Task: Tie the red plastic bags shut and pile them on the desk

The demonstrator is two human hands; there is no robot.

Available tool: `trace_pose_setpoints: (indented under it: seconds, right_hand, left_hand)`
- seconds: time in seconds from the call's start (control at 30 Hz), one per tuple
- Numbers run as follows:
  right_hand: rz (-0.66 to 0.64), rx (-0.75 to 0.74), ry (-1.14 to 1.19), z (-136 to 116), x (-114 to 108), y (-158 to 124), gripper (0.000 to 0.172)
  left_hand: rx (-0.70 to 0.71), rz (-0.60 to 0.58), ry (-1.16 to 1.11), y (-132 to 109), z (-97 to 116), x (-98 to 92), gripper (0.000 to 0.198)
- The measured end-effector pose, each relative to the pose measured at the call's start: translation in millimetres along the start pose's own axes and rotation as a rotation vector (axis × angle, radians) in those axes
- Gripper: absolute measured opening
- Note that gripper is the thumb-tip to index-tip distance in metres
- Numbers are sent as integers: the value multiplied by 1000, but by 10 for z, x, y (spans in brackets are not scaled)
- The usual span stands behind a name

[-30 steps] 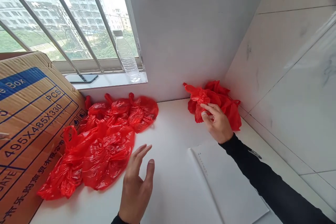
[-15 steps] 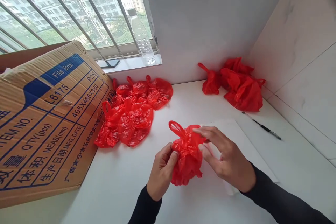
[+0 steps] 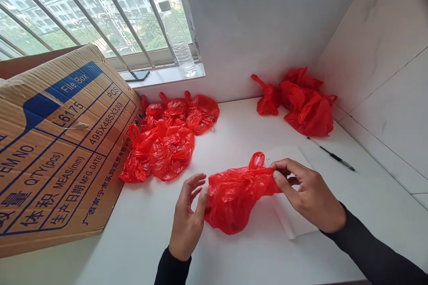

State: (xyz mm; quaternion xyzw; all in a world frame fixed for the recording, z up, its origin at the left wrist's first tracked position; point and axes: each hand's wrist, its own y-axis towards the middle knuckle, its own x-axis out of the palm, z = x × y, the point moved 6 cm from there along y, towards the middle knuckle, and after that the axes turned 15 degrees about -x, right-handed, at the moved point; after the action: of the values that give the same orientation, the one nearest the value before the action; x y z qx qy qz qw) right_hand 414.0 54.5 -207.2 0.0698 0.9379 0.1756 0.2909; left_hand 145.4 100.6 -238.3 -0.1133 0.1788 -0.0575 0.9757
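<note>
A red plastic bag with something bulky inside is in front of me over the white table. Its loop handle sticks up at the far side. My right hand pinches the bag's right end between thumb and fingers. At the bag's left side, my left hand is open, thumb and fingers apart, close to the plastic; whether it touches cannot be seen. Behind and right of the bag lies white paper, partly covered by the bag and my right hand. What the bag contains is hidden.
Several knotted red bags sit against a large cardboard box at left. More red bags lie in the back right corner, near a pen. A water bottle and a phone rest on the windowsill.
My left hand has let go of the bag and moved left, its fingers now apart. My right hand has closed on the bag's end and moved right, stretching the bag sideways.
</note>
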Motion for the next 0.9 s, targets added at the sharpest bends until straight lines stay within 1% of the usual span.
trace_pose_setpoints:
  seconds: [0.07, 0.1, 0.13, 0.17, 0.23, 0.3, 0.37, 0.43, 0.5, 0.53, 0.57, 0.6, 0.67, 0.7, 0.8, 0.83, 0.87, 0.9]
  right_hand:
    - [-40, -10, 13, -20, 51, -28, 14]
    - [-57, -21, 28, -36, 75, -42, 14]
    - [-65, -30, 38, -47, 85, -54, 15]
    - [-63, -29, 36, -48, 74, -64, 15]
    - [-17, 0, -25, -18, -18, -79, 14]
    - [61, 21, -127, 1, -154, -77, 14]
    - [110, -5, -180, -37, -221, -47, 17]
    - [76, -92, -172, -140, -144, 21, 28]
    - [-8, -196, -171, -266, 29, 102, 44]
    - [-53, -242, -184, -322, 119, 140, 46]
    - [-90, -269, -195, -360, 192, 174, 41]
    - [-107, -276, -197, -381, 233, 202, 31]
    - [-71, -218, -156, -362, 197, 236, 15]
    - [-23, -150, -115, -321, 127, 238, 12]
    - [150, 85, 34, -170, -138, 160, 15]
    - [183, 123, 78, -152, -198, 121, 16]
    - [194, 132, 118, -161, -231, 83, 17]
    - [190, 129, 153, -190, -241, 45, 18]
  left_hand:
    - [146, 25, 127, -72, 120, 78, 44]
    - [230, 23, 203, -109, 190, 142, 45]
    - [301, 19, 267, -136, 250, 201, 40]
    - [345, 26, 302, -145, 294, 237, 30]
    - [342, 79, 275, -114, 330, 206, 12]
    - [283, 127, 222, -66, 328, 110, 10]
    - [235, 127, 189, -41, 332, 39, 13]
    - [217, 93, 177, -42, 359, 36, 16]
    - [264, 88, 214, -61, 419, 81, 28]
    - [309, 105, 245, -75, 456, 108, 34]
    - [358, 129, 274, -87, 489, 129, 35]
    - [400, 156, 295, -95, 513, 139, 32]
    - [437, 224, 289, -95, 531, 96, 16]
    - [429, 273, 260, -91, 527, 37, 11]
    - [348, 440, 151, -105, 504, -199, 3]
    - [309, 465, 117, -114, 503, -255, 1]
    - [267, 456, 86, -120, 508, -280, 3]
    - [237, 421, 68, -126, 528, -273, 11]
